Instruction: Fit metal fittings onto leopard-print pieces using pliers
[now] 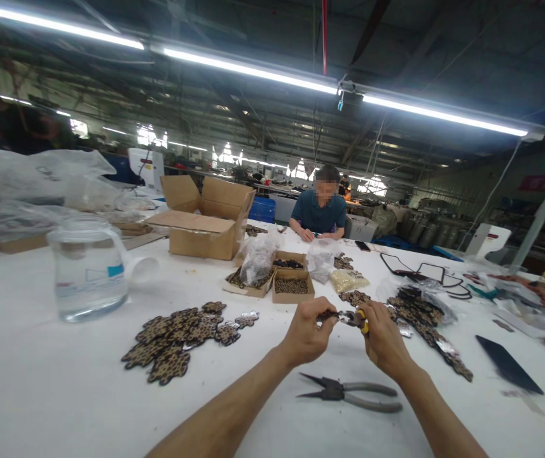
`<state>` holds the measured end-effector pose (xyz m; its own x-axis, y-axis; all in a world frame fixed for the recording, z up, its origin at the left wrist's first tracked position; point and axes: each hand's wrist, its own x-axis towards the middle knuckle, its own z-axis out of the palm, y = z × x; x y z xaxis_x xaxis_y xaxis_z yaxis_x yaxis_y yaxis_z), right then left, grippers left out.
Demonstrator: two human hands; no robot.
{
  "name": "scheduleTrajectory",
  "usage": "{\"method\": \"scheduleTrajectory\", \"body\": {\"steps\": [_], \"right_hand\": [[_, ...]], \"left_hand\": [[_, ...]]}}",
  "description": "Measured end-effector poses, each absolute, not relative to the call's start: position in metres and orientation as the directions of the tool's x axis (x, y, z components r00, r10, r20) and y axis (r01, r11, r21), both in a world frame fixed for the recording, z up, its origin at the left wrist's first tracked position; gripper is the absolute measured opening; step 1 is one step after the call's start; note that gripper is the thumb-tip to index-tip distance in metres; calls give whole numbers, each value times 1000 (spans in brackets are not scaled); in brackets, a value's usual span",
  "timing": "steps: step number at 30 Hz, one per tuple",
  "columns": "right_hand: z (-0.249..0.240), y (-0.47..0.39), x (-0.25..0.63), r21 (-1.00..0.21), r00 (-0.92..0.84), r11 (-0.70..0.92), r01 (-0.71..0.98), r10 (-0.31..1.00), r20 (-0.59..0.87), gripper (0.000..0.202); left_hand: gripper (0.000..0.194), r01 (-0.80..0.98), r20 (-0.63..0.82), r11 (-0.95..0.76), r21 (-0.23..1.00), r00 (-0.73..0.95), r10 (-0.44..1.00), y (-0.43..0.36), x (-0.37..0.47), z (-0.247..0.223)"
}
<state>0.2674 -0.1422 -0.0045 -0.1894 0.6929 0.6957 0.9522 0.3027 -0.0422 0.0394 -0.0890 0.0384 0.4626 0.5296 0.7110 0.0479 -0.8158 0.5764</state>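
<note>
My left hand is closed on a small dark piece with a leopard print, mostly hidden by the fingers. Yellow-handled pliers are gripped in my right hand, their metal jaws touching the edge of that piece. Below both hands, grey-handled pliers lie on the white table with their long pointed jaws apart. To the left is a pile of leopard-print flower-shaped pieces. More such pieces lie to the right, some under clear plastic.
Small boxes of brass-coloured parts and dark parts stand ahead. Behind are an open carton and a bag of cream bits. A water jug stands left, a dark flat panel lies right. A person sits opposite.
</note>
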Motion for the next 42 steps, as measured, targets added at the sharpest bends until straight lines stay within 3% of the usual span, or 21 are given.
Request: {"method": "scheduleTrajectory", "body": {"steps": [6, 9, 11, 14, 17, 20, 26, 42], "right_hand": [[-4, -143, 267, -47, -154, 255, 966, 711, 686, 38], [-5, -144, 261, -111, -139, 298, 948, 703, 698, 34], [-8, -142, 255, -231, -89, 361, 903, 686, 722, 31], [-15, -138, 247, -530, 103, 414, 740, 709, 698, 15], [-17, -137, 239, -793, 257, 393, 466, 797, 546, 28], [-6, -143, 231, -920, 236, 331, 211, 896, 377, 39], [25, -164, 217, -966, 126, 258, -17, 959, 254, 35], [16, -158, 227, -984, 164, 176, -22, 972, 170, 22]], "left_hand": [[7, 46, 711, -816, 576, 464, 528, -90, 40, 41], [7, 46, 724, -826, 561, 457, 517, -89, 40, 43], [7, 56, 729, -830, 554, 449, 517, -86, 39, 43], [6, 68, 731, -830, 553, 439, 523, -84, 37, 42], [6, 61, 723, -823, 565, 443, 530, -85, 38, 39], [7, 41, 706, -804, 594, 452, 545, -86, 41, 35], [7, 25, 666, -772, 635, 488, 564, -87, 46, 27], [9, -9, 653, -808, 589, 594, 469, -89, 53, 24]]}}
